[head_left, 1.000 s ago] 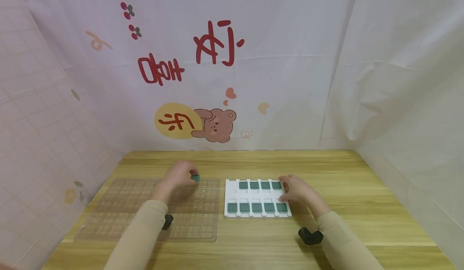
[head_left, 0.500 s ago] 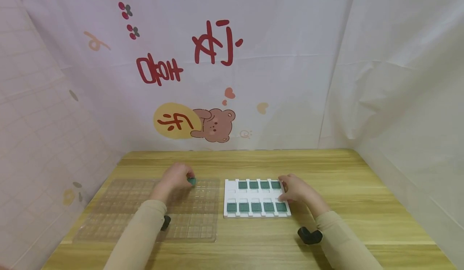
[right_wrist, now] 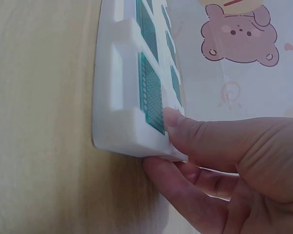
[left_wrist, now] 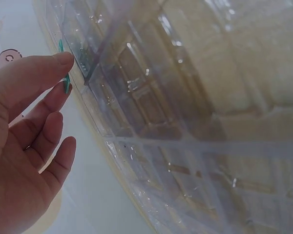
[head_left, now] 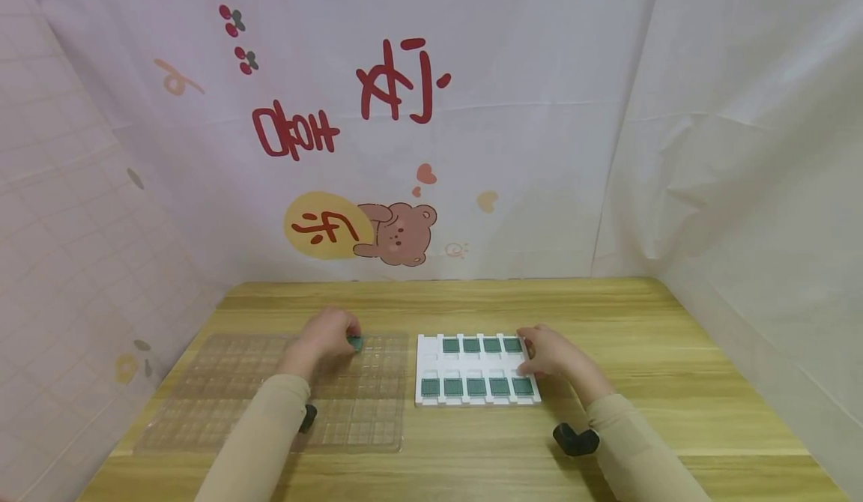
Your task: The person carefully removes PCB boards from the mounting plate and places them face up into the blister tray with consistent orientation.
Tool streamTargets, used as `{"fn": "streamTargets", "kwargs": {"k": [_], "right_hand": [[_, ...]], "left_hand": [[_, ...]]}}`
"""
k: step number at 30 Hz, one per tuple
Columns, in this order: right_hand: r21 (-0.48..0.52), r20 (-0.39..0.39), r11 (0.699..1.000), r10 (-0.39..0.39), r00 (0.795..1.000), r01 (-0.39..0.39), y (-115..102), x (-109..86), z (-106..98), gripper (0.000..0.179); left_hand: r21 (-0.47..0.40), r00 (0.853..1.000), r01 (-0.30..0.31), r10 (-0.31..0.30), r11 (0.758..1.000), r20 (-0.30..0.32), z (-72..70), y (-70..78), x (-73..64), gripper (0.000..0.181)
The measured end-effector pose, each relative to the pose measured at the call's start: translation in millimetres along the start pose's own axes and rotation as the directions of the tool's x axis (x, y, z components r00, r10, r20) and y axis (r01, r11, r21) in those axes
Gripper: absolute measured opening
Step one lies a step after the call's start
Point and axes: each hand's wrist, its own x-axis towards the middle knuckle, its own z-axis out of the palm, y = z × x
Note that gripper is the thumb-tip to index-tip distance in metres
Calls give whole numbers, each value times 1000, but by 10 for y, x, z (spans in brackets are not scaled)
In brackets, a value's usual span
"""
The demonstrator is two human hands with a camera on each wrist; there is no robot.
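Observation:
Between thumb and fingers my left hand pinches a small, thin green circuit board. It is held at the far edge of a clear plastic tray divided into many small pockets. In the left wrist view the board stands edge-on, right by a tray pocket, its middle hidden by the thumb. My right hand grips the right end of a white tray, thumb on top and fingers beneath the edge. Two rows of green boards sit in that tray; the far row's leftmost slot is bare.
Both trays lie on a wood-grain table, the clear one left of the white one with a narrow gap between. A printed white curtain hangs behind the table and along both sides.
My left hand has shifted slightly left and lower over the clear tray, taking the green circuit board with it. The right hand keeps its grip on the white tray.

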Motion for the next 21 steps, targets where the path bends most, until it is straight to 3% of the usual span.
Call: {"fn": "streamTargets", "kwargs": {"k": [13, 21], "right_hand": [[-7, -5, 1000, -4, 1000, 4, -4, -1, -1, 74], [6, -7, 1000, -2, 1000, 3, -5, -4, 1, 75]], "left_hand": [[-27, 1000, 24, -24, 999, 12, 5, 2, 7, 17], [-5, 1000, -5, 5, 1000, 10, 13, -10, 16, 16]]}}
